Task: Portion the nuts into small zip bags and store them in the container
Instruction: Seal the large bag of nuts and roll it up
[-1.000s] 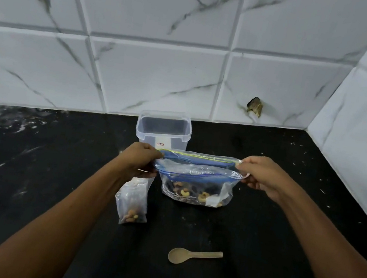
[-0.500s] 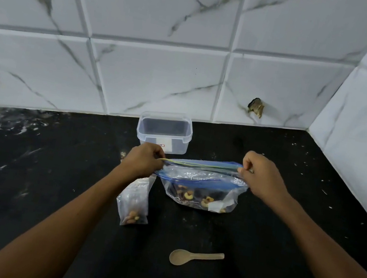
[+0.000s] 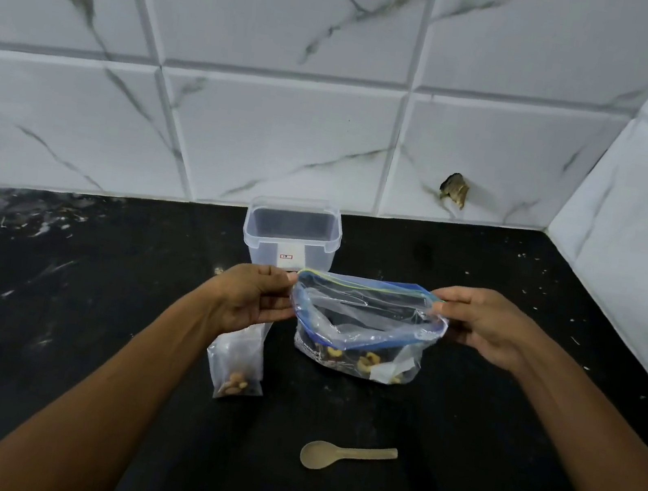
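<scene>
A large clear zip bag (image 3: 364, 329) with a blue seal strip stands on the black counter, its mouth spread open and mixed nuts (image 3: 367, 362) at its bottom. My left hand (image 3: 253, 298) pinches the bag's left rim and my right hand (image 3: 484, 328) pinches its right rim. A small zip bag (image 3: 235, 367) with a few nuts lies just below my left hand, its top hidden by the hand. The clear lidless container (image 3: 291, 235) stands behind the bags, near the wall.
A pale wooden spoon (image 3: 347, 457) lies on the black counter (image 3: 498, 424) in front of the large bag. White marble-pattern tile walls close the back and the right side. A chipped hole (image 3: 455, 189) marks the back wall.
The large bag's mouth, pulled nearly flat half a second ago, now gapes open between my hands. Both hands kept their hold on the rim corners.
</scene>
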The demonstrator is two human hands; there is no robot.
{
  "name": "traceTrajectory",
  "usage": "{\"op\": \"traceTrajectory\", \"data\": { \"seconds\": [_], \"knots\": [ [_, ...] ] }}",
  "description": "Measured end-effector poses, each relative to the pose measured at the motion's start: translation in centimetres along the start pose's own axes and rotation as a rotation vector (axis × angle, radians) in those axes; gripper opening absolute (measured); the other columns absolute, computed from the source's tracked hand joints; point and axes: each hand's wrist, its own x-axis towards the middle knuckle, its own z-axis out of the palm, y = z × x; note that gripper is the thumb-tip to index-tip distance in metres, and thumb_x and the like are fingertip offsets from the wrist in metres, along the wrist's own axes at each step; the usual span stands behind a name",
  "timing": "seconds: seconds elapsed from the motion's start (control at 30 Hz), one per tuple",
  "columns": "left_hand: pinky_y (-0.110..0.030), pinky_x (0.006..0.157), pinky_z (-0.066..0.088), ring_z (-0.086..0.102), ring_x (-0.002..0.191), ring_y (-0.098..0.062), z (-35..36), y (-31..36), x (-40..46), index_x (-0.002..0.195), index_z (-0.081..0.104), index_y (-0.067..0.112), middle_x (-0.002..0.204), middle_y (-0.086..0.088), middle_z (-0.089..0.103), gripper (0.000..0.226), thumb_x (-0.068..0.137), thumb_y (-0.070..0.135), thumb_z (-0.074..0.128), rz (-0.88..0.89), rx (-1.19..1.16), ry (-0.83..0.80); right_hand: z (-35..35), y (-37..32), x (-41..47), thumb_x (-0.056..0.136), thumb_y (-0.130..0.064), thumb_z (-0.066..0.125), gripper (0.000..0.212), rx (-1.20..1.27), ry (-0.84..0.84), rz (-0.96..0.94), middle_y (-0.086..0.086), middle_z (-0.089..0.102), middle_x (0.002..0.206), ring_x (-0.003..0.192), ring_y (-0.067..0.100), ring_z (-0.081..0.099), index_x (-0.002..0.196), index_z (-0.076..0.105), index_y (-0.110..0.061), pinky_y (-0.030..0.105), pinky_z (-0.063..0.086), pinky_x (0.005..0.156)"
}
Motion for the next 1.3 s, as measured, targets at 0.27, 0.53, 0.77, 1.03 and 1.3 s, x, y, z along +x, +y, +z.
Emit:
{"op": "traceTrajectory", "data": {
  "seconds": [0.27,0.53,0.77,1.03,1.3],
  "knots": [
    [-0.026,0.059,0.058,0.067,0.069,-0.016,0.5,0.7,-0.3,0.089,0.067,0.006,0.084,-0.012,0.070,0.005,0.091,0.005,0.063,-0.042,0.242,-0.021,1.4,-0.5,-0.2,0.083,0.004,0.063,0.031,-0.308,0.104,-0.136,0.007,0.070,0.086,0.073,0.014,0.066,0.106,0.066,-0.015,0.025,0.051,0.060],
    [-0.026,0.059,0.045,0.057,0.072,-0.016,2.0,0.2,-0.6,0.088,0.057,0.013,0.082,-0.002,0.061,0.009,0.085,0.010,0.065,0.348,1.328,0.475,3.1,-0.6,-0.6,0.083,-0.003,0.065,0.034,-0.850,0.565,-0.597,-0.008,0.053,0.084,0.069,0.010,0.054,0.113,0.063,-0.020,0.030,0.051,0.063],
    [-0.032,0.064,0.059,0.065,0.070,-0.018,0.8,-0.1,0.6,0.088,0.061,0.008,0.082,-0.008,0.067,0.006,0.086,0.012,0.066,0.268,0.877,0.439,2.2,-0.8,-0.4,0.087,-0.020,0.066,0.009,-0.592,0.431,-0.285,0.002,0.066,0.077,0.070,0.017,0.066,0.088,0.057,-0.019,0.036,0.058,0.061],
    [-0.026,0.051,0.057,0.066,0.066,-0.020,1.0,0.1,0.0,0.079,0.052,0.009,0.085,-0.017,0.067,0.018,0.092,0.011,0.065,0.089,0.468,0.304,1.4,-1.4,-1.2,0.087,-0.007,0.067,0.014,-0.130,0.173,-0.110,0.014,0.067,0.084,0.064,0.019,0.067,0.096,0.055,-0.007,0.028,0.052,0.050],
    [-0.035,0.061,0.061,0.067,0.061,-0.022,2.5,0.3,-0.1,0.084,0.054,0.009,0.077,-0.012,0.065,0.008,0.087,0.004,0.059,0.385,0.937,0.477,2.4,-1.6,-1.5,0.088,-0.016,0.063,0.019,-0.824,0.556,-0.381,-0.002,0.057,0.068,0.057,0.012,0.055,0.080,0.048,-0.022,0.024,0.034,0.047]
  ]
}}
